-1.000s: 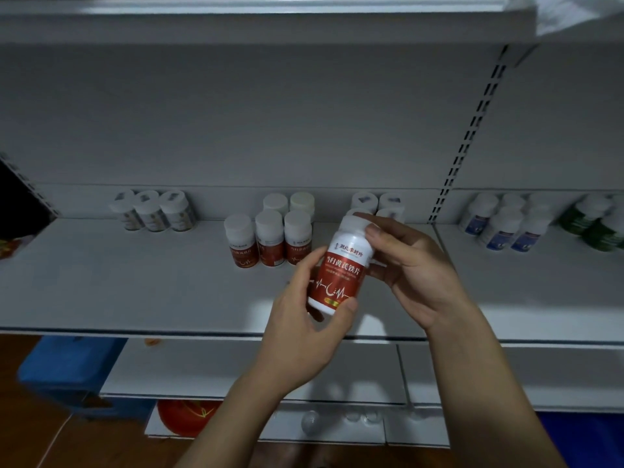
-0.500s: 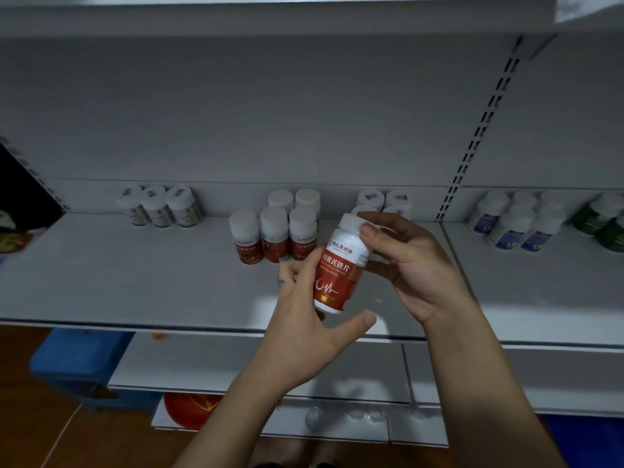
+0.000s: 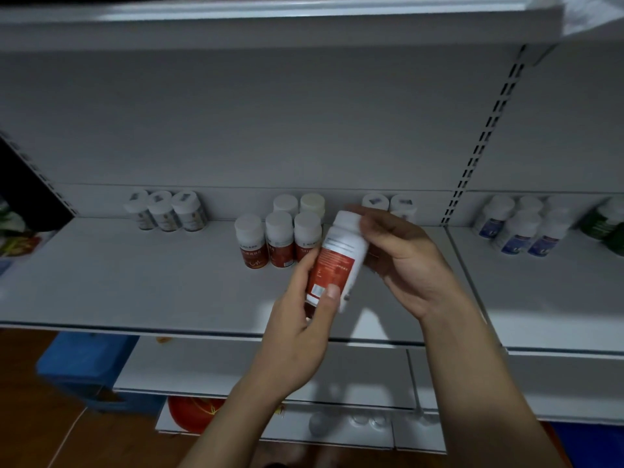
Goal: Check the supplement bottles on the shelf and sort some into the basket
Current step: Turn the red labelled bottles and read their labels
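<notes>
I hold a white-capped supplement bottle with a red label (image 3: 337,261) tilted above the white shelf (image 3: 135,282), between both hands. My left hand (image 3: 300,332) grips its lower end, thumb across the barcode. My right hand (image 3: 401,265) grips the cap and upper body. The label's small-print side faces me. Behind it stand three matching red-label bottles (image 3: 278,239) in a row, with two more white caps (image 3: 299,202) at the back. A blue basket (image 3: 84,369) sits on the floor at the lower left.
Three white bottles (image 3: 165,211) stand at the shelf's back left, two more (image 3: 388,201) behind my right hand. Blue-label bottles (image 3: 520,228) and green bottles (image 3: 604,224) fill the right bay. Lower shelves jut out below; a red round object (image 3: 192,413) lies under them.
The bottle has been turned about its axis, so the front label gave way to the small-print side with the barcode. My left thumb now lies across the label.
</notes>
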The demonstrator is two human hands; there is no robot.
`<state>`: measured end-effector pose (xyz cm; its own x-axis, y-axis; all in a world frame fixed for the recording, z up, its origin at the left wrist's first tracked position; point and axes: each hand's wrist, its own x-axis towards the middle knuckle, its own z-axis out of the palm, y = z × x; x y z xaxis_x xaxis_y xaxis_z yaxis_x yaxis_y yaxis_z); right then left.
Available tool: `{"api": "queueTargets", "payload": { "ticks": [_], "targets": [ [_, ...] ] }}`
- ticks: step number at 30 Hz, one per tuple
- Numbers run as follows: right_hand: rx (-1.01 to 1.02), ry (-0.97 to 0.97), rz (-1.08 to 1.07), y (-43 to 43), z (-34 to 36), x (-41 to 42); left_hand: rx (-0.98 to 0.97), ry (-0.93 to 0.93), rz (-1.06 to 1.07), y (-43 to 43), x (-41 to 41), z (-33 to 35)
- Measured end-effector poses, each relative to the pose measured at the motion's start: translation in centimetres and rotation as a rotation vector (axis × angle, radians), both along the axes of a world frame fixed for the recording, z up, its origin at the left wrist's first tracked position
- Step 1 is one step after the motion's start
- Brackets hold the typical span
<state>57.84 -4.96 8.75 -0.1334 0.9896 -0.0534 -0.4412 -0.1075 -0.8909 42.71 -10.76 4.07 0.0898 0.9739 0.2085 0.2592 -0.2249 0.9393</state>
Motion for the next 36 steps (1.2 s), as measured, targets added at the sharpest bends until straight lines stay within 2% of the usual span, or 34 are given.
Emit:
{"api": "queueTargets", "payload": {
  "ticks": [3,8,12,18,22,26,29,32,36],
  "targets": [
    [-0.003,0.005,0.028,0.0,-0.2,-0.2,-0.011,-0.053,0.024,0.2,-0.3,-0.6],
    [-0.058,0.017,-0.031,0.2,-0.4,-0.4,-0.019,-0.011,0.026,-0.2,-0.7,-0.2],
    [-0.045,-0.08,-0.092,0.3,-0.4,-1.3,-0.011,0.075,0.051,-0.7,-1.1,-0.2],
    [-0.031,-0.229,-0.141,0.0,0.1,-3.1,0.025,0.154,0.251,-0.3,-1.9,-0.4],
    [0.001,-0.272,-0.126,0.0,0.4,-3.5,-0.021,0.015,0.187,-0.6,-2.1,0.0],
    [0.037,-0.24,-0.003,-0.1,0.3,-2.9,-0.018,-0.095,0.123,-0.8,-2.3,0.5],
    [0.042,-0.202,0.048,-0.1,0.0,-2.8,-0.114,-0.224,0.159,-0.6,-2.5,0.7],
    [0.004,-0.182,0.009,0.0,-0.1,-3.0,-0.206,-0.354,0.118,-0.2,-2.3,1.0],
    [-0.01,-0.213,-0.073,0.4,0.0,-3.3,-0.302,-0.334,0.073,0.7,-2.7,0.8]
  ]
}}
